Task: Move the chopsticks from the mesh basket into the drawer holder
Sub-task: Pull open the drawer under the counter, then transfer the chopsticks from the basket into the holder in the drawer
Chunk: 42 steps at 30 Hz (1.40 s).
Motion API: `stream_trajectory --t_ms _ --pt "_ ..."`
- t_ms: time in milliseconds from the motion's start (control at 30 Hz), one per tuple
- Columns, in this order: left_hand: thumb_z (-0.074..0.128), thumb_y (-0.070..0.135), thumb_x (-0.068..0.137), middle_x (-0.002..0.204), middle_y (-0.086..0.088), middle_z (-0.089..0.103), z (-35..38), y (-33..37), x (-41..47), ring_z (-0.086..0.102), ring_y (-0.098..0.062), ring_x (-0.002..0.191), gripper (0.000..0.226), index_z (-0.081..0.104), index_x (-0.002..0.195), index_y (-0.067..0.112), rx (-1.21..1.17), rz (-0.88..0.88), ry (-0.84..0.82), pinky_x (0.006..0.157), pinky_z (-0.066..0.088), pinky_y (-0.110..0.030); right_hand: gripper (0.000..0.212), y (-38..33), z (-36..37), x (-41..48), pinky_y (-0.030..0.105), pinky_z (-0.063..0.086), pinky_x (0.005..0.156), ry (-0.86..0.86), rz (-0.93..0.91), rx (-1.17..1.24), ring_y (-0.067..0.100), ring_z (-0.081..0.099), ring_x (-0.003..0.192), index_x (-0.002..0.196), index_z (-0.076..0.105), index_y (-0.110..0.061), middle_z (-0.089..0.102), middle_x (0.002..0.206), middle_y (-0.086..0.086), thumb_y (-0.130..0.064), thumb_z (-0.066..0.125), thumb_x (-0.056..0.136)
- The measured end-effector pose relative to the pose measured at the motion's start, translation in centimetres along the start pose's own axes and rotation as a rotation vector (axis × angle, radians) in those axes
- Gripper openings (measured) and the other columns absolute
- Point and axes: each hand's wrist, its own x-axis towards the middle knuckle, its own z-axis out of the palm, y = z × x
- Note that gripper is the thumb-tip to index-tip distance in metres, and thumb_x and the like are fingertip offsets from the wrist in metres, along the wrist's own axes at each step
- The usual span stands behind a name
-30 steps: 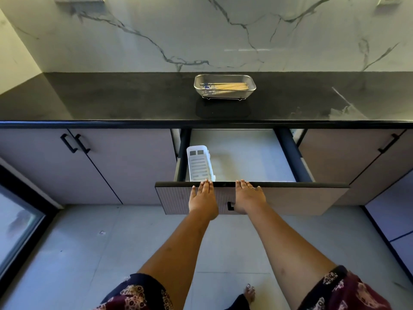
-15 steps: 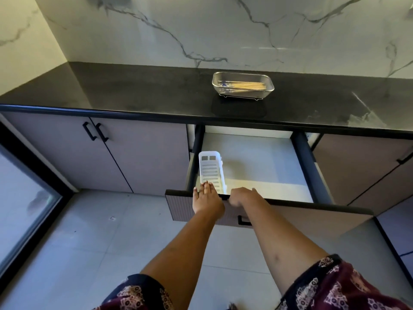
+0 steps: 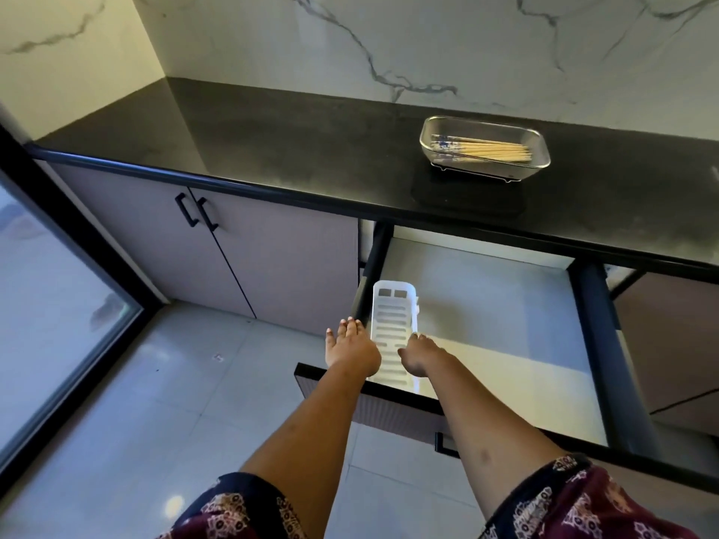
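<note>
Several wooden chopsticks with blue ends lie in a metal mesh basket on the black counter. Below it the drawer stands pulled out. A white slotted plastic holder lies along the drawer's left side. My left hand hovers flat, fingers together, at the holder's left edge over the drawer's left rail. My right hand reaches to the holder's right edge with fingers curled down; whether it grips the holder is unclear.
Closed cabinet doors with black handles stand left of the drawer. A glass door with a dark frame is at the far left. The marble wall backs the counter. The drawer front juts out over the tiled floor.
The drawer has come further out. Both hands left the drawer's front edge and moved forward to either side of the white holder. My view shifted to the left.
</note>
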Motion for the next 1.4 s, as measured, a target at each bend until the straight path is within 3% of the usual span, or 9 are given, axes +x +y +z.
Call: stream_trajectory --t_ms 233,533,733,933,1067,1167,1400 --pt "0.019 0.025 0.102 0.161 -0.007 -0.009 -3.3 -1.6 2.6 -0.013 -0.021 0.148 0.057 -0.005 0.15 0.006 0.081 0.071 0.132 0.118 -0.009 -0.043 0.064 -3.2 -2.8 1.5 0.04 0.008 0.12 0.018 -0.007 0.035 0.024 0.0 0.151 0.153 -0.002 -0.004 -0.005 0.162 0.011 -0.035 0.024 0.103" --pt "0.018 0.028 0.102 0.16 -0.006 -0.011 -13.8 -9.3 9.0 -0.015 -0.02 0.147 0.058 -0.009 0.149 0.007 0.158 0.265 0.384 0.117 -0.012 -0.04 0.062 -16.2 -9.3 4.3 0.04 0.002 0.121 0.455 -0.042 0.109 0.023 -0.002 0.151 0.154 0.001 -0.007 -0.002 0.163 0.01 -0.031 0.027 0.103" --pt "0.014 0.029 0.103 0.16 -0.004 -0.011 -19.9 -15.8 13.3 -0.016 -0.018 0.147 0.056 -0.008 0.15 0.007 0.201 0.321 0.407 0.118 -0.011 -0.041 0.062 -23.8 -11.8 5.7 0.04 0.0 0.121 0.527 0.001 0.148 0.022 -0.005 0.15 0.153 -0.003 -0.008 -0.005 0.163 0.008 -0.031 0.026 0.104" --pt "0.021 0.025 0.102 0.16 -0.002 -0.011 -21.9 -14.8 17.2 -0.016 -0.017 0.147 0.058 -0.007 0.15 0.011 0.09 0.433 0.377 0.119 -0.009 -0.041 0.063 -26.5 -15.4 7.9 0.043 0.003 0.12 0.555 0.028 0.481 0.023 -0.001 0.151 0.154 0.0 -0.007 0.0 0.163 0.009 -0.032 0.028 0.103" --pt "0.017 0.028 0.102 0.161 0.0 -0.009 -22.5 -11.3 19.2 -0.016 -0.016 0.147 0.055 -0.004 0.151 0.013 -0.068 0.495 0.32 0.119 -0.008 -0.041 0.061 -24.9 -18.9 9.5 0.041 0.014 0.12 0.615 0.06 0.772 0.028 0.012 0.149 0.153 0.006 -0.005 0.012 0.161 0.013 -0.029 0.031 0.103" --pt "0.019 0.028 0.102 0.161 -0.001 -0.007 -23.1 -8.2 21.0 -0.014 -0.016 0.147 0.055 -0.002 0.151 0.013 -0.069 0.567 0.311 0.118 -0.008 -0.041 0.059 -22.9 -21.7 10.7 0.037 0.025 0.115 0.651 0.103 1.045 0.03 0.025 0.145 0.154 0.009 -0.009 0.021 0.159 0.014 -0.03 0.031 0.103" --pt "0.019 0.028 0.102 0.161 -0.002 -0.008 -25.7 -2.5 25.8 -0.015 -0.017 0.147 0.056 -0.003 0.151 0.012 -0.01 0.639 0.259 0.117 -0.011 -0.041 0.051 -20.3 -29.1 16.1 0.039 0.032 0.109 0.791 0.162 1.497 0.028 0.035 0.14 0.151 0.028 -0.013 0.032 0.155 0.009 -0.029 0.034 0.103"
